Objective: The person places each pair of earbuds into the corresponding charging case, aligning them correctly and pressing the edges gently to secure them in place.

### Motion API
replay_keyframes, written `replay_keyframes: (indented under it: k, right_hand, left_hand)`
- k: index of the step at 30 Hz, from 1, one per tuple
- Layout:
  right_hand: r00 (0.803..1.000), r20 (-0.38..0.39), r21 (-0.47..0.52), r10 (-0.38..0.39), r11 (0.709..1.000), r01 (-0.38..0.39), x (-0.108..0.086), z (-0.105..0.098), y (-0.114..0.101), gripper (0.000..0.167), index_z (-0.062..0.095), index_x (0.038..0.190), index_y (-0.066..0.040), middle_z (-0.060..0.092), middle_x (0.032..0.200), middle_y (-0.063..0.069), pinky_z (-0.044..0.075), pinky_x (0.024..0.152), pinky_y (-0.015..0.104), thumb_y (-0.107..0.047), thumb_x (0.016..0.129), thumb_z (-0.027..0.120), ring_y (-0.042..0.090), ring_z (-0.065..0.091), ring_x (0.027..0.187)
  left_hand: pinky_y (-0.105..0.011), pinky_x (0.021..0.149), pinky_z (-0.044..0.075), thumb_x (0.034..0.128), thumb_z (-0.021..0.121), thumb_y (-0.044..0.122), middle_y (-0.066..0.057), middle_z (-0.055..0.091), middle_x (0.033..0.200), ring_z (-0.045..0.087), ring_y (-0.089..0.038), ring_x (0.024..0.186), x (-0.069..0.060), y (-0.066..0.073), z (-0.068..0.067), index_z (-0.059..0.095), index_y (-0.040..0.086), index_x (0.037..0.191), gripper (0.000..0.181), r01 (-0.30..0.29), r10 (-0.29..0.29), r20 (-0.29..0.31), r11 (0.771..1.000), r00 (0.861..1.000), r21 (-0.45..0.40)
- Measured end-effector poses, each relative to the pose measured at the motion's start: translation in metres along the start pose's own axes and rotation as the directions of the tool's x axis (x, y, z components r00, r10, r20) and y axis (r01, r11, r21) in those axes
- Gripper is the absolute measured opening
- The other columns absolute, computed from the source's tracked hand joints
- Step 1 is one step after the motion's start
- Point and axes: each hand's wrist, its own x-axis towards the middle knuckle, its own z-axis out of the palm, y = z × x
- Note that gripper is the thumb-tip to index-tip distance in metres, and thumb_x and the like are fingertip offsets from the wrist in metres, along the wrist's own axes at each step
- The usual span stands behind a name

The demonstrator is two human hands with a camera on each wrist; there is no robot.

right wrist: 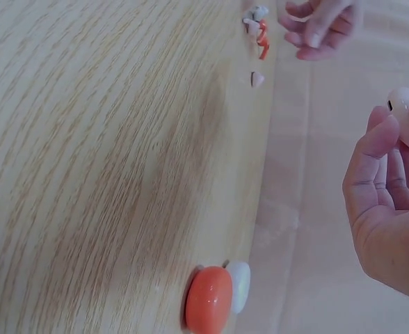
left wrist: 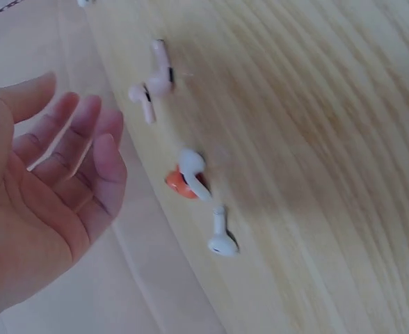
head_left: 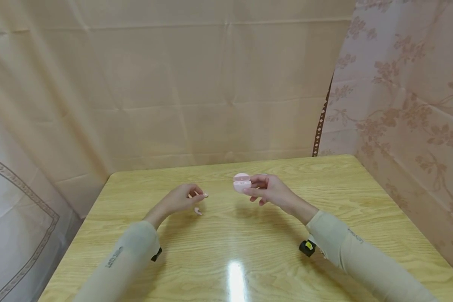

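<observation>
My right hand (head_left: 269, 191) grips a round pink earbud case (head_left: 242, 185) above the table, its lid raised. In the right wrist view the case (right wrist: 403, 111) shows at the edge, between thumb and fingers. My left hand (head_left: 183, 198) hovers over the loose earbuds, fingers bent loosely; in the left wrist view nothing lies between thumb and fingers. Beside it on the table lie a pink earbud (left wrist: 161, 76), a smaller-looking pink earbud (left wrist: 145, 103), a white earbud (left wrist: 192, 167) overlapping an orange earbud (left wrist: 178, 183), and another white earbud (left wrist: 220, 240).
An orange case (right wrist: 209, 299) and a white case (right wrist: 239, 285) stand side by side on the wooden table (head_left: 211, 251), beneath my right hand. A beige curtain (head_left: 196, 92) hangs behind the table, with a floral cloth (head_left: 411, 92) to the right.
</observation>
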Motion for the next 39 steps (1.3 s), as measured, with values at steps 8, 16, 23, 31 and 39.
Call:
replay_keyframes:
  k: [8,16,23,31,39]
  right_hand:
    - [1.0,0.011,-0.007,-0.012,1.0,0.012,0.002,0.002,0.0,0.045,0.061,0.13,0.001,0.071,0.107,0.01,0.056,0.064,0.03,-0.02,0.094,0.076,0.021,0.069,0.083]
    - [1.0,0.012,-0.009,0.005,1.0,-0.005,0.004,0.003,-0.001,0.047,0.062,0.129,-0.001,0.072,0.11,0.013,0.056,0.068,0.033,-0.025,0.093,0.077,0.023,0.07,0.087]
    - [1.0,-0.01,0.011,0.027,1.0,-0.027,0.003,-0.001,-0.002,0.049,0.063,0.13,0.0,0.07,0.114,0.019,0.056,0.068,0.031,-0.026,0.092,0.078,0.023,0.069,0.089]
    - [0.999,-0.011,0.03,0.033,0.999,-0.033,0.001,-0.002,-0.001,0.048,0.064,0.129,0.0,0.07,0.115,0.021,0.056,0.069,0.032,-0.027,0.091,0.079,0.023,0.069,0.088]
    - [0.999,-0.017,0.042,0.031,0.999,-0.031,0.0,-0.002,0.0,0.045,0.063,0.127,0.003,0.072,0.108,0.016,0.055,0.066,0.03,-0.022,0.092,0.078,0.022,0.068,0.087]
  left_hand:
    - [-0.037,0.073,0.053,0.0944,0.073,0.021,-0.001,0.069,0.086,0.063,-0.013,0.077,-0.009,-0.012,0.004,0.07,0.002,0.106,0.022,0.057,-0.062,0.023,0.985,0.998,0.16]
    - [-0.04,0.076,0.052,0.0868,0.082,0.023,0.001,0.067,0.083,0.06,-0.014,0.077,-0.013,-0.021,0.014,0.07,0.008,0.098,0.022,0.077,-0.084,0.021,0.97,0.996,0.231]
    - [-0.038,0.074,0.048,0.086,0.083,0.021,0.004,0.063,0.078,0.055,-0.015,0.074,-0.009,-0.019,0.019,0.07,0.01,0.092,0.018,0.095,-0.097,-0.005,0.971,0.995,0.22]
    - [-0.037,0.074,0.047,0.0859,0.083,0.019,0.004,0.062,0.079,0.055,-0.014,0.075,-0.002,-0.017,0.019,0.068,0.011,0.089,0.018,0.125,-0.135,0.035,0.972,0.99,0.2]
    - [-0.036,0.075,0.045,0.0841,0.085,0.018,0.002,0.06,0.079,0.054,-0.016,0.076,0.0,-0.016,0.019,0.065,0.011,0.087,0.021,0.177,-0.186,0.039,0.97,0.982,0.166]
